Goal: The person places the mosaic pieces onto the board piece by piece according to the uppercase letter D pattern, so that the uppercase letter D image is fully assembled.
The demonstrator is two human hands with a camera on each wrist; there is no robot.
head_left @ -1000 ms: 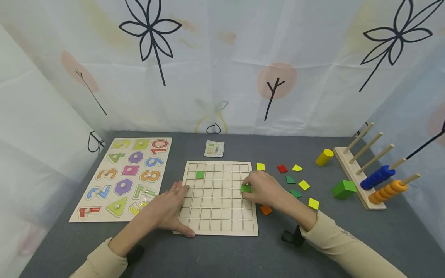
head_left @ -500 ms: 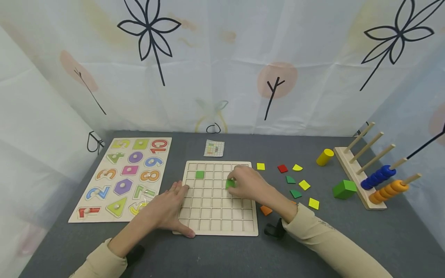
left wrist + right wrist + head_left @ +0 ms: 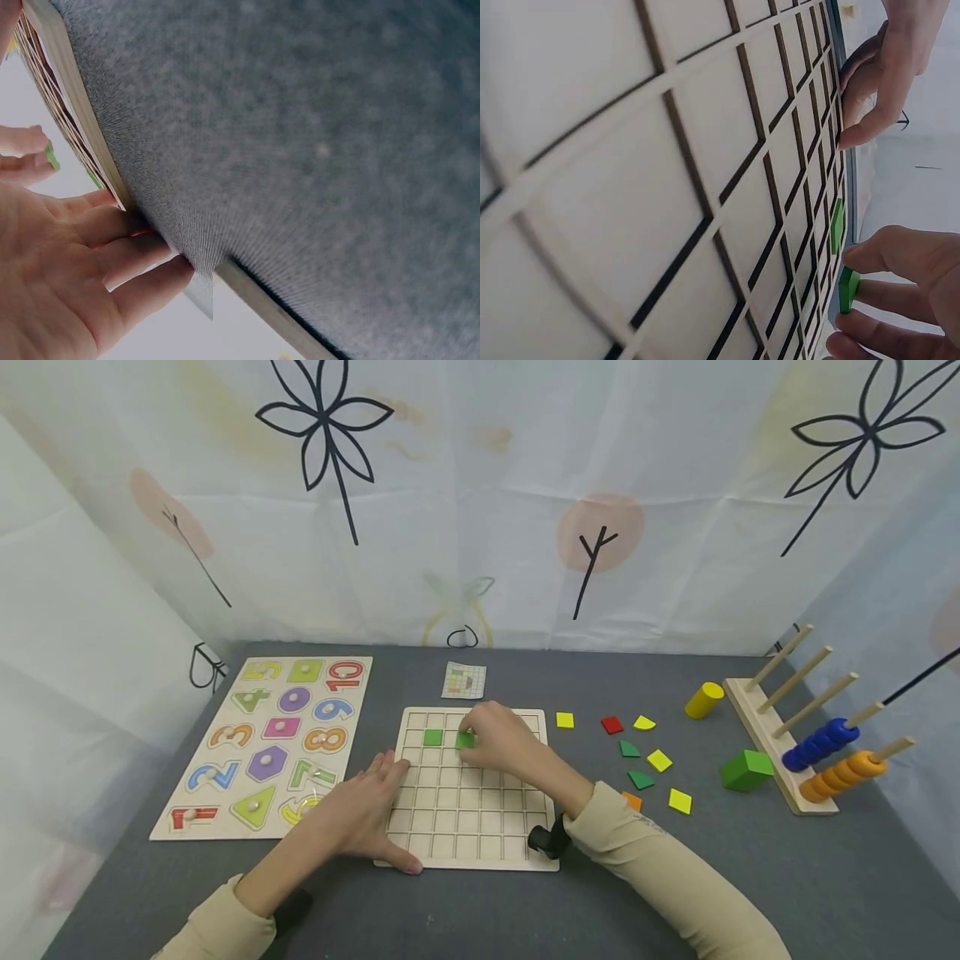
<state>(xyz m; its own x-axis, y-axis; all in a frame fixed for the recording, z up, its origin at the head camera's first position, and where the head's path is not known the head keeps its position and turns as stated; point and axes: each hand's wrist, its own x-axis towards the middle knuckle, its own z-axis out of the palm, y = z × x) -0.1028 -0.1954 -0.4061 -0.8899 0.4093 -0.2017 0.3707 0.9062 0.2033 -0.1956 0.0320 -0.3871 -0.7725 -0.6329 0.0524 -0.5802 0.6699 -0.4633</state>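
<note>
Head view: at centre frame the right hand (image 3: 498,739) pinches a green square tile (image 3: 465,740) over the upper rows of the wooden grid board (image 3: 480,852), just right of a green tile (image 3: 432,737) already seated there. The left hand (image 3: 360,814), fingers relaxed and flat, rests on the board's left edge. A number puzzle (image 3: 266,743) lies at left on the grey worktop (image 3: 450,910).

Left wrist view: the left hand's fingers (image 3: 112,259) lie against the board's edge (image 3: 75,112).

Right wrist view: at lower right the right hand's fingertips (image 3: 900,259) grip the green square tile (image 3: 847,289) above the grid.
</note>
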